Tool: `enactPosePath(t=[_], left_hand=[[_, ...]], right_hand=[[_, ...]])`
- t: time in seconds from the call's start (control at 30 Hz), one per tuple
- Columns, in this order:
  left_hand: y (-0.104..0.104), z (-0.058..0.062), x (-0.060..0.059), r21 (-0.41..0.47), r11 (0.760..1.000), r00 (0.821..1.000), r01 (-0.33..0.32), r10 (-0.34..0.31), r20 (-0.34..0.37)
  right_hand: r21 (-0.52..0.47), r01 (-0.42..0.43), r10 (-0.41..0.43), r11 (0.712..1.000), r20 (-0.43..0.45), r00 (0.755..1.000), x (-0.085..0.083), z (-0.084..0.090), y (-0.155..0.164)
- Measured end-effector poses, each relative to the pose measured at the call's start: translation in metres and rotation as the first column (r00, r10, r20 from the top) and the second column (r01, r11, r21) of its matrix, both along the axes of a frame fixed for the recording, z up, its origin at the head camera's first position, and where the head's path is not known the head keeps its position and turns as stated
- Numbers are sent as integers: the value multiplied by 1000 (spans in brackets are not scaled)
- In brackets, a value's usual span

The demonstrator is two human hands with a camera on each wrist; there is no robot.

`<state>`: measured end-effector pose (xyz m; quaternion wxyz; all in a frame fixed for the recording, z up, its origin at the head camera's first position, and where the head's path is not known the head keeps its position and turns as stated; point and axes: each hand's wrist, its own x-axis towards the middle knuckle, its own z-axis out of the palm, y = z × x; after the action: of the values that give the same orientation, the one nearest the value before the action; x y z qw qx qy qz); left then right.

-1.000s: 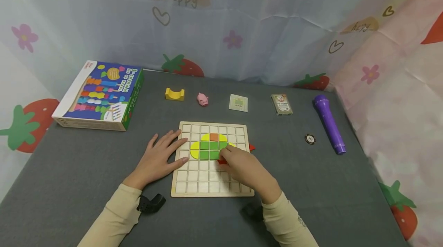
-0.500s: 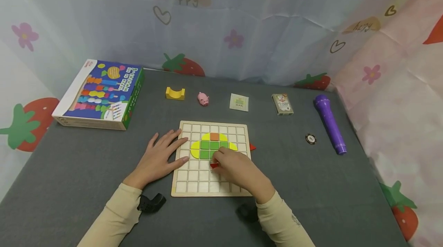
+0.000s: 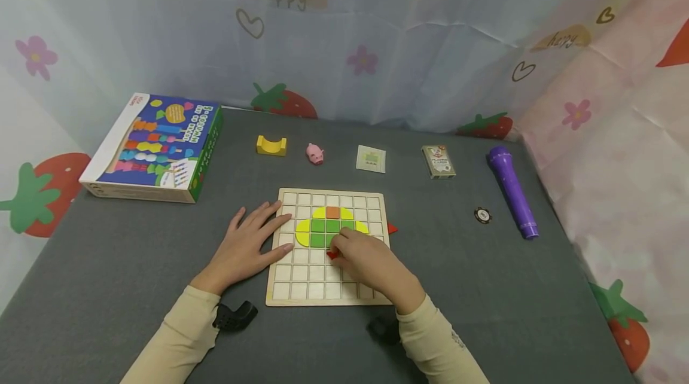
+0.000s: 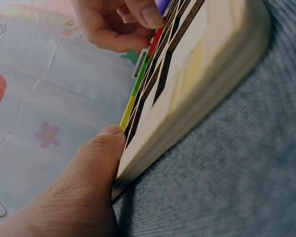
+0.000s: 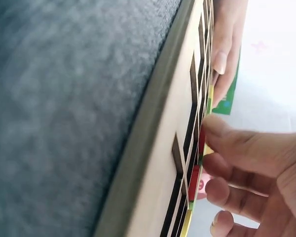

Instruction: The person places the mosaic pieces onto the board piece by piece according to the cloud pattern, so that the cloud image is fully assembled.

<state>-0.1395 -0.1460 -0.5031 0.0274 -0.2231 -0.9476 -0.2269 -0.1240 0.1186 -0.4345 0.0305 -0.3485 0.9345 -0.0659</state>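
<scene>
A wooden grid board (image 3: pixel 285 292) lies on the table, with green square tiles (image 3: pixel 318 240), yellow rounded tiles (image 3: pixel 303 233) and one orange square tile (image 3: pixel 333 213) set in its cells. My left hand (image 3: pixel 244 247) rests over the board's left edge, fingers spread. Just below the green tiles, my right hand (image 3: pixel 371 261) pinches a small red tile (image 3: pixel 332 255) between thumb and fingers, partly hidden by them. In the right wrist view, the thumb touches this red tile (image 5: pixel 202 137) at the board, and another red tile (image 5: pixel 194 183) sits nearer the camera.
A red triangular piece (image 3: pixel 392 228) lies by the board's right edge. Behind stand a game box (image 3: pixel 161 145), a yellow block (image 3: pixel 271 146), a pink pig (image 3: pixel 314 154), a pattern card (image 3: pixel 371 159) and a card pack (image 3: pixel 438 162). To the right are a chip (image 3: pixel 482 215) and purple microphone (image 3: pixel 512 192).
My right hand has shifted a little to the left with the red tile, then the tile has moved slightly up toward the green tiles. My left hand has stayed in place.
</scene>
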Motion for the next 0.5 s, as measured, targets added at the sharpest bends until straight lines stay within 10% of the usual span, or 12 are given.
enactPosePath(t=[0.5], left_hand=[[-1,-3,-1,7,1000,1000,3,-2,-24]], right_hand=[[5,19,-19,1000,-13,1000,-4,-1,-3]])
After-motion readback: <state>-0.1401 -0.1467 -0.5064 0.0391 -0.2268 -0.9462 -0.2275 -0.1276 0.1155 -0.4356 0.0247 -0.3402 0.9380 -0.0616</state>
